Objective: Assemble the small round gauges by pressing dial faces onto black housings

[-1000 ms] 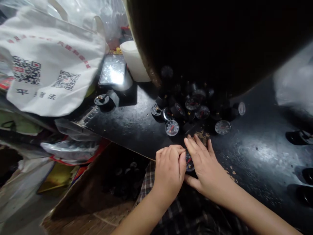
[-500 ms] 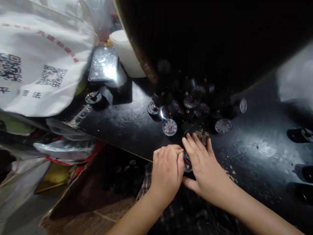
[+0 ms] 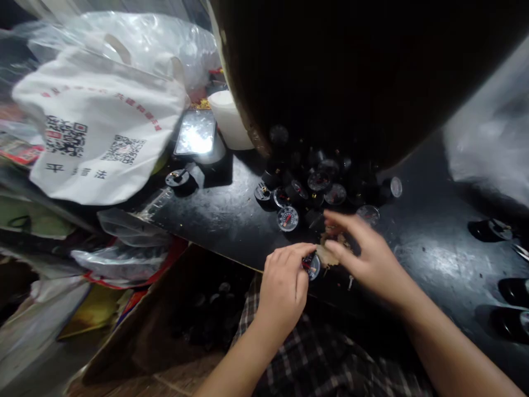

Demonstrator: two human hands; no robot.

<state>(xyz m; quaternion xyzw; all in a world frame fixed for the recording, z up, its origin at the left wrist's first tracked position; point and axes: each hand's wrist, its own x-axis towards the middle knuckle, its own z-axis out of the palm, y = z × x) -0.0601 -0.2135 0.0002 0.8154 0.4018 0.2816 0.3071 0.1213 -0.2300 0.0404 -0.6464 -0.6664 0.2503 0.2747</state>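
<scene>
Near the table's front edge my left hand [image 3: 285,278] is closed around a small round dial gauge [image 3: 313,267] with a dark face and a red needle. My right hand [image 3: 367,256] is lifted off that gauge, a little to its right. Its thumb and fingers are apart and slightly blurred, with nothing visible between them. Just beyond both hands lies another gauge [image 3: 287,219], face up with a red needle. Behind it several more black gauges [image 3: 319,180] are heaped together, partly in shadow. A pale gauge face [image 3: 367,215] shows behind my right fingers.
A large dark curved object [image 3: 351,71] overhangs the table. On the left are a white printed bag [image 3: 103,121], a phone-like slab [image 3: 196,132] and a white cup [image 3: 231,118]. Below the edge is a cardboard box [image 3: 136,353] with dark pieces. Black parts [image 3: 512,289] stand at right.
My right hand has come away from the gauge, moving right and up, with its fingers now spread. My left hand stays on the gauge. The whole view has shifted slightly.
</scene>
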